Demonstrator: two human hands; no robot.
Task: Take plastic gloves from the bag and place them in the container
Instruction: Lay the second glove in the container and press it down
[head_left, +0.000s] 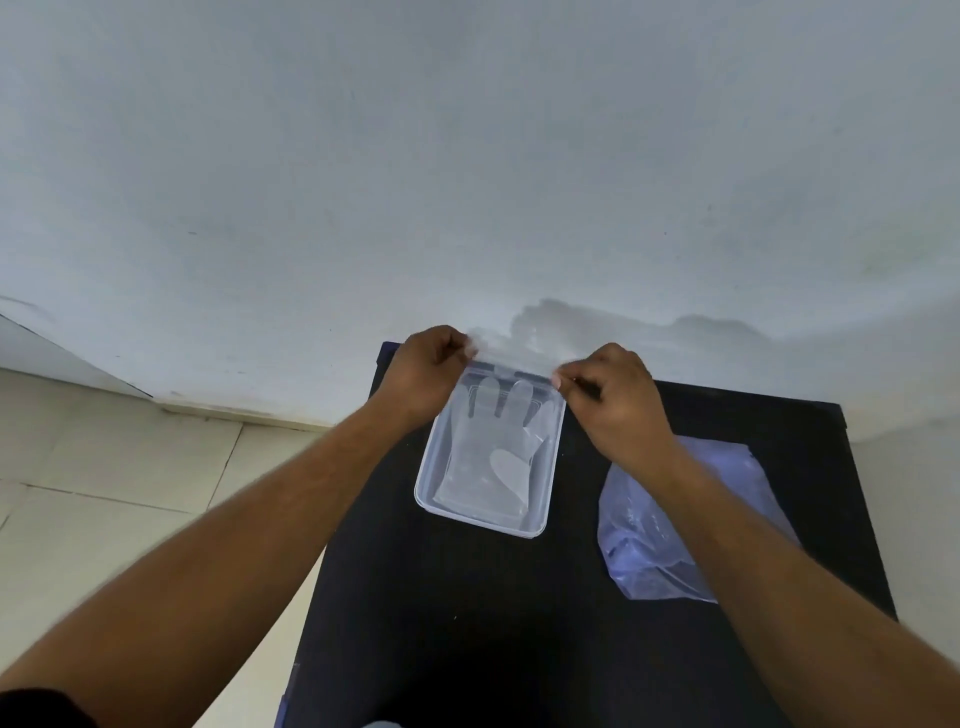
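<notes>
A clear rectangular plastic container (550, 467) stands on the black table, with a transparent plastic glove (493, 457) lying flat inside it, fingers pointing to the wall. Both my hands hover over the container's far end. My left hand (423, 371) and my right hand (615, 395) each pinch one end of a thin, see-through plastic glove (511, 348) stretched between them; it is blurred and hard to make out. The bluish plastic bag (727, 519) of gloves lies to the right of the container, partly under my right forearm.
The black table (467, 623) stands against a white wall (467, 156). Light floor tiles (130, 493) show to its left. The table's right edge runs close to the bag.
</notes>
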